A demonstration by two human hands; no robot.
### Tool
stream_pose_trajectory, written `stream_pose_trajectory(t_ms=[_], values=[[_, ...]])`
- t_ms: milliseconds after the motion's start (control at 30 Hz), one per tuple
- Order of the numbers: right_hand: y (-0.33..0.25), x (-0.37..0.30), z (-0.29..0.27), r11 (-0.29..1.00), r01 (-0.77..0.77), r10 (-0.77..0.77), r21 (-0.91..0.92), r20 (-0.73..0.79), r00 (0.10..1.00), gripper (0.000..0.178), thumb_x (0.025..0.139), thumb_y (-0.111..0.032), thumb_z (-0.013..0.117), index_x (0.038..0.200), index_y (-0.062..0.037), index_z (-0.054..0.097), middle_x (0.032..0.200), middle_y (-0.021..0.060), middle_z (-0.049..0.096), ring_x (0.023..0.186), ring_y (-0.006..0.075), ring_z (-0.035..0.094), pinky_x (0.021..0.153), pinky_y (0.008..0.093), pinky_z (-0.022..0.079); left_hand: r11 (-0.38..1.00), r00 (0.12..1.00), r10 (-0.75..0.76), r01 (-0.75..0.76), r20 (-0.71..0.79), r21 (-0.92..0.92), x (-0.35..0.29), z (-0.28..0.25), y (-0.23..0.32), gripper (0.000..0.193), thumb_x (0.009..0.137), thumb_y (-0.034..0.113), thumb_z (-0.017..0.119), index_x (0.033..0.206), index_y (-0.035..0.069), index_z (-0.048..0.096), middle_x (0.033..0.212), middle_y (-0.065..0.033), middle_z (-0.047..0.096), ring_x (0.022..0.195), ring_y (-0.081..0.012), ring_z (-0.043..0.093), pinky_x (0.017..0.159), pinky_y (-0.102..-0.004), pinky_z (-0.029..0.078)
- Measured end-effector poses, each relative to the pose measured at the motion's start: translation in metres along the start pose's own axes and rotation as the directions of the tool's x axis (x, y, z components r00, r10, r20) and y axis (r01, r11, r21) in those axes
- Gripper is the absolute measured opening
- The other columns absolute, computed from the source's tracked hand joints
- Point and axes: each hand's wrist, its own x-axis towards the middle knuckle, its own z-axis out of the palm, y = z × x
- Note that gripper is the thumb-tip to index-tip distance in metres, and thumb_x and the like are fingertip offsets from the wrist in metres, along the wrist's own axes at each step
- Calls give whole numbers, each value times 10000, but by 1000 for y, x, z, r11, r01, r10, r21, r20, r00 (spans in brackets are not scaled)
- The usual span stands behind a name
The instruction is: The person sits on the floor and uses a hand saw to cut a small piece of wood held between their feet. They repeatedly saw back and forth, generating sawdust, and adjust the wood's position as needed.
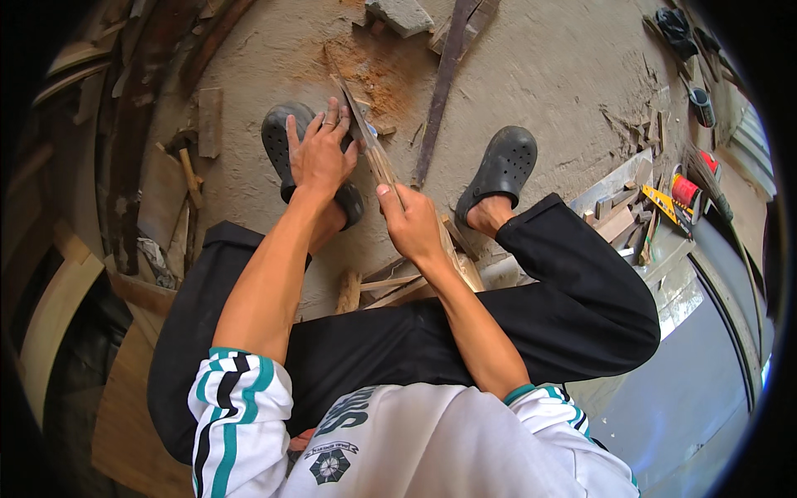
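Note:
My right hand (413, 224) is closed around a long, narrow wooden strip (375, 153), with the thumb pointing up along it. The strip slants up and to the left, ending in a thin, darker tip. Light wood also shows below this hand; I cannot tell if it is the same piece. My left hand (322, 151) hovers over the inner side of the left clog, back upward and fingers spread. Its fingertips are beside the strip, and whether they touch it is unclear. Orange-brown sawdust (375, 75) lies on the floor around the strip's far end.
Black clogs (506, 162) are on my feet, either side of the strip. A dark plank (444, 91) lies between them. Wood scraps (618, 217), a yellow tool (664, 203) and a red can (686, 191) are at right. Boards (133, 149) lean along the left. A grey block (400, 15) lies ahead.

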Motion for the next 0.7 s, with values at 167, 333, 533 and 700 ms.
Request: stream_pose_trajectory(t_ms=[167, 333, 533, 700], values=[[1, 1, 4, 999, 25, -24, 29, -32, 999, 395, 928, -275, 549, 698, 46, 536, 674, 304, 547, 628, 490, 535, 582, 509, 390, 999, 1000, 0, 0, -14, 33, 0, -1, 0, 586, 836, 388, 640, 1375, 176, 551, 1481, -10, 462, 1291, -202, 503, 1184, -529, 110], [9, 9, 10, 994, 82, -83, -68, -4, 997, 397, 915, -288, 549, 696, 42, 573, 683, 311, 566, 666, 505, 563, 615, 531, 416, 995, 999, -44, 44, -3, 92, 0, 5, -4, 600, 845, 412, 611, 1397, 193, 528, 1516, -5, 414, 1310, -188, 488, 1185, -531, 98], [1, 9, -3, 989, 101, -101, -104, 3, 995, 415, 922, -308, 547, 697, 39, 584, 692, 308, 577, 682, 503, 579, 623, 534, 433, 992, 995, -101, 100, 16, 84, 3, 14, -4, 609, 863, 446, 587, 1417, 206, 506, 1543, 1, 369, 1334, -188, 461, 1185, -541, 82], [0, -70, -33, 996, 25, -20, -84, 59, 998, 406, 945, -281, 548, 685, 30, 564, 620, 267, 545, 595, 460, 557, 574, 506, 406, 986, 985, -168, 168, 51, 5, 4, 6, -11, 626, 865, 476, 584, 1420, 199, 502, 1552, -21, 347, 1329, -203, 466, 1180, -568, 51]])
